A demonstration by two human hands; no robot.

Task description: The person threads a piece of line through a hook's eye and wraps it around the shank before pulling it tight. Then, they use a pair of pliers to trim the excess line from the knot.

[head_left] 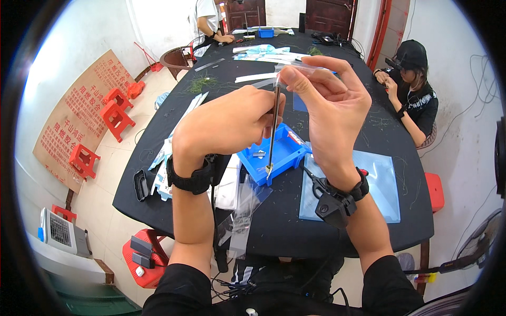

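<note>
A thin dark rod (274, 124) stands almost upright in front of me, with a small yellowish tip at its lower end. My left hand (245, 113) is closed around its upper part, the fingertips partly hidden. My right hand (337, 100) pinches a clear plastic sleeve (303, 67) at the rod's top between thumb and forefinger; whether the rod's end is inside the sleeve I cannot make out. Behind the rod's lower part sits a blue plastic tray (287, 159) holding a few small items. Black-handled scissors (314, 180) lie beside my right wrist.
A pale blue sheet (382, 181) lies right of the tray; clear plastic bags (243, 210) hang over the table's near edge. A black case (140, 185) is at the left. One person (414, 95) sits at the right, another (205, 26) stands at the far left. Red stools (117, 120) line the floor.
</note>
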